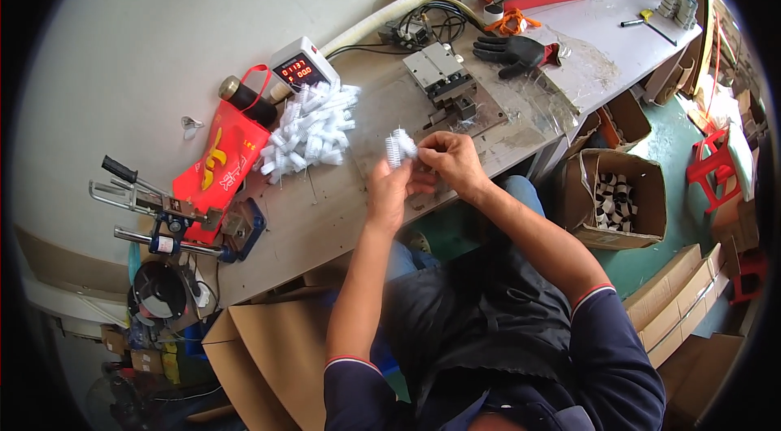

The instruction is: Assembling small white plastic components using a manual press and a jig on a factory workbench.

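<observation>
Over the front edge of the bench, my left hand [390, 187] is closed around a small bunch of white ridged pieces [397, 146], which stick up above its fingers. My right hand [455, 161] is beside it, with thumb and fingertips pinched together at the bunch's right side; what they grip is too small to make out. A loose heap of similar white pieces [313, 130] lies on the bench to the left of both hands. Behind the right hand stands a metal fixture [439, 73] on a flat plate.
Behind the heap is a counter box with red digits [301, 65]. A red bag [215, 163] and a lever clamp device [167, 219] are left. A black glove [517, 53] lies beyond the fixture. Right of the bench, a cardboard box [586, 224] holds black-and-white rings.
</observation>
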Demonstrator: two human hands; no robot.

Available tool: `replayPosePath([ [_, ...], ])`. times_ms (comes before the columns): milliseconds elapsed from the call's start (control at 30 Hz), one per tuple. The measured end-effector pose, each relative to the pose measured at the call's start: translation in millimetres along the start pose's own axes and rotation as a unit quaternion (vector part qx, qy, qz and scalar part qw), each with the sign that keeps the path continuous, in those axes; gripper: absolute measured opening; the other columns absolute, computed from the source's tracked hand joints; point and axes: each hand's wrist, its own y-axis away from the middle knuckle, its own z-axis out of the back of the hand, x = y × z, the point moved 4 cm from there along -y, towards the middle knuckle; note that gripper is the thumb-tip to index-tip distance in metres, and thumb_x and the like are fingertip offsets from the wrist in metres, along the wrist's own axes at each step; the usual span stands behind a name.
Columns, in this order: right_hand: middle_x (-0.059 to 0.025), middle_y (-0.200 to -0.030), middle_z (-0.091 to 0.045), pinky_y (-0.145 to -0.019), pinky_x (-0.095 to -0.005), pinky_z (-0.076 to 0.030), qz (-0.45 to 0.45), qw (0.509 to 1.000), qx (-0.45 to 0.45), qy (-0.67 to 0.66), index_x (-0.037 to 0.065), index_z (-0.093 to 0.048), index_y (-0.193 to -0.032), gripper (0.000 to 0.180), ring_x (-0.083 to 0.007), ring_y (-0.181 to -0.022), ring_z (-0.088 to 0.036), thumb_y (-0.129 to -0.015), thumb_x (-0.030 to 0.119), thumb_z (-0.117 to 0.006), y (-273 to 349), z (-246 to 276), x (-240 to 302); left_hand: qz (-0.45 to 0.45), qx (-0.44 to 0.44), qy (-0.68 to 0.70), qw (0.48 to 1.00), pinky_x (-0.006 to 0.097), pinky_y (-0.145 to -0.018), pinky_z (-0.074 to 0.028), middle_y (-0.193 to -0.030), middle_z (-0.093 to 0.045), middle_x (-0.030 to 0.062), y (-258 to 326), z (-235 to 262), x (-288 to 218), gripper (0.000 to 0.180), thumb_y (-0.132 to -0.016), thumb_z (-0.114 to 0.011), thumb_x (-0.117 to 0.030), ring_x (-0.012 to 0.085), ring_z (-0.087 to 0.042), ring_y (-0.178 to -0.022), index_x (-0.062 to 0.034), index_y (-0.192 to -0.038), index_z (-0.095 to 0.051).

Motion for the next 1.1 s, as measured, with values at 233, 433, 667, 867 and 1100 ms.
replayPosePath([
  [233,-0.0074,-0.080,-0.071,-0.064,-0.0296,-0.054,0.025,0.994,-0.035,0.097,-0.002,-0.072,-0.097,0.018,-0.0108,-0.073,-0.066,-0.092,0.015,-0.069,9.7,9.3,-4.6,-0.009,-0.088,-0.050,0.995,0.028,-0.050,-0.056,-0.093,-0.067,0.0079,-1.8,-16.6,5.7,0.018,-0.107,-0.055,-0.014,0.0144,-0.066,-0.064,-0.0015,-0.119,-0.059],
  [433,-0.0038,-0.080,-0.069,-0.064,-0.0268,-0.050,0.019,0.997,-0.012,-0.071,0.000,-0.072,-0.101,0.018,-0.0077,-0.072,-0.060,-0.091,0.014,-0.075,10.8,9.2,-13.4,0.024,-0.095,0.042,0.994,0.024,-0.037,-0.036,-0.085,-0.064,0.0044,-10.4,-20.1,16.2,0.017,-0.105,-0.060,-0.019,0.0078,-0.051,-0.048,-0.0034,-0.112,-0.061],
  [667,-0.0024,-0.076,-0.068,-0.062,-0.0261,-0.048,0.042,0.995,-0.050,0.070,-0.002,-0.072,-0.092,0.018,-0.0066,-0.070,-0.060,-0.090,0.016,-0.075,14.5,32.1,-7.0,0.033,-0.061,-0.001,0.998,0.025,-0.038,-0.042,-0.101,-0.072,0.0149,1.2,-34.9,7.2,0.025,-0.108,-0.052,-0.018,0.0116,-0.058,-0.050,0.0012,-0.124,-0.055],
  [867,-0.0033,-0.067,-0.066,-0.055,-0.0294,-0.045,-0.018,0.985,-0.085,0.146,-0.002,-0.071,-0.084,0.024,-0.0090,-0.058,-0.059,-0.092,0.020,-0.070,1.0,67.0,-2.8,-0.070,-0.195,-0.170,0.963,0.024,-0.044,-0.045,-0.103,-0.073,0.0139,-27.1,22.0,-10.6,0.026,-0.109,-0.049,-0.017,0.0099,-0.062,-0.056,0.0019,-0.126,-0.056],
  [1100,-0.0183,-0.075,-0.071,-0.068,-0.0414,-0.054,0.067,0.887,-0.145,0.433,0.001,-0.073,-0.087,0.021,-0.0313,-0.069,-0.071,-0.086,0.021,-0.067,-13.1,71.7,4.5,-0.152,-0.204,-0.376,0.891,0.033,-0.058,-0.050,-0.091,-0.074,0.0086,-70.8,51.2,-14.9,0.024,-0.105,-0.051,-0.016,0.0132,-0.064,-0.058,0.0001,-0.120,-0.061],
])
